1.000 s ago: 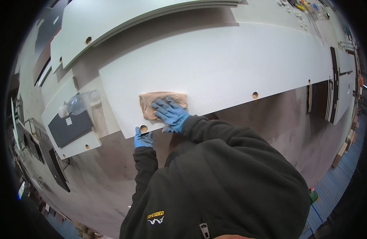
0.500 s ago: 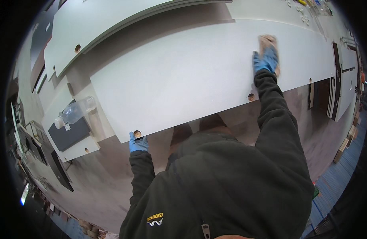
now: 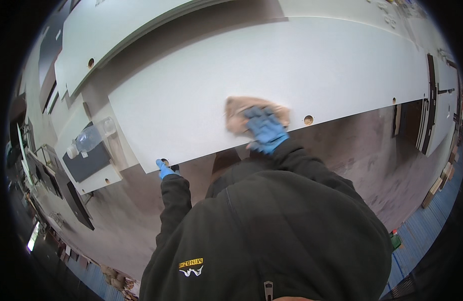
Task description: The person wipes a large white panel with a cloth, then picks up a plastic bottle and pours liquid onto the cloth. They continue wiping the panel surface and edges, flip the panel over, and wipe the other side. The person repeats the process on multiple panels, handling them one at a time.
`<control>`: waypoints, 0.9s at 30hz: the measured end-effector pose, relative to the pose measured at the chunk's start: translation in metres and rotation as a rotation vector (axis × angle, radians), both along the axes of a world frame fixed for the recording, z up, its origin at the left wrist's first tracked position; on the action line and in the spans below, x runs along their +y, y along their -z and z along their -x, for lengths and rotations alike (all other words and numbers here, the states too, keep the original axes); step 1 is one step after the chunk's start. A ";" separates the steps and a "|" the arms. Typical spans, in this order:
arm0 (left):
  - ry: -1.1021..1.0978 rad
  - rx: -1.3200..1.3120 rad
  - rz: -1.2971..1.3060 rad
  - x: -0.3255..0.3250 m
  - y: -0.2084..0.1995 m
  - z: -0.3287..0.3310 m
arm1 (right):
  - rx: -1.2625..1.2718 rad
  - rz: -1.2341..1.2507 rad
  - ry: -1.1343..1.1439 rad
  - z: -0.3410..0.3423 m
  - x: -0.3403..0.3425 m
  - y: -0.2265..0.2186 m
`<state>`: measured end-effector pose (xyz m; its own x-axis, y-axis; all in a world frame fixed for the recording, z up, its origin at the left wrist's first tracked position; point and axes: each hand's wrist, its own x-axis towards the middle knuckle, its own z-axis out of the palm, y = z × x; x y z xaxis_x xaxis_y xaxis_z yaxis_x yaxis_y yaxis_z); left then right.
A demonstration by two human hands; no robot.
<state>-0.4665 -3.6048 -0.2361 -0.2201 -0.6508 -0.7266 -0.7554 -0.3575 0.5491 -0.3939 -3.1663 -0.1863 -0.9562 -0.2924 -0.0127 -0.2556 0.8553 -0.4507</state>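
A long white panel (image 3: 191,95) lies flat in front of me, with round holes along its near edge. My right hand (image 3: 265,129), in a blue glove, presses a beige cloth (image 3: 236,111) onto the panel's middle, near the front edge. The cloth is spread out and slightly blurred, and the fingers lie over it. At the panel's near left corner my left hand (image 3: 166,169), also gloved in blue, grips the edge beside a hole, thumb on top; its other fingers are mostly hidden.
White panels are stacked (image 3: 126,27) at the far left. A clear plastic bottle (image 3: 92,137) lies on a dark grey board (image 3: 88,163) to the left. Dark and white panels (image 3: 432,115) stand at the right. Small white pieces (image 3: 389,21) lie at the far right.
My right hand has swept the cloth from the panel's far right to its near middle, and the cloth is more spread out. My left hand stays at the near left corner.
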 end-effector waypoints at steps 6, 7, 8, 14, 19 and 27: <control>-0.110 0.109 -0.223 0.023 -0.011 0.000 | -0.159 -0.276 0.513 0.037 0.078 -0.016; -0.093 0.122 -0.241 0.023 -0.012 0.000 | -0.214 -0.240 0.497 0.040 0.059 -0.012; -0.080 0.141 -0.263 0.021 -0.012 0.000 | -0.240 -0.122 0.357 0.039 0.031 -0.006; 0.051 0.060 -0.207 0.003 -0.012 -0.002 | 0.291 0.352 -0.139 0.037 -0.059 0.002; -0.022 0.084 -0.262 0.013 -0.013 -0.003 | 0.010 -0.045 0.256 0.068 0.043 -0.009; -0.112 0.103 -0.323 0.020 -0.017 -0.002 | -0.236 -0.148 0.285 0.051 0.038 -0.013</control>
<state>-0.4647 -3.5846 -0.2189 -0.2438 -0.4149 -0.8766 -0.6483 -0.6025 0.4655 -0.4447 -3.1285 -0.1737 -0.9645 0.0053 -0.2639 0.0970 0.9371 -0.3354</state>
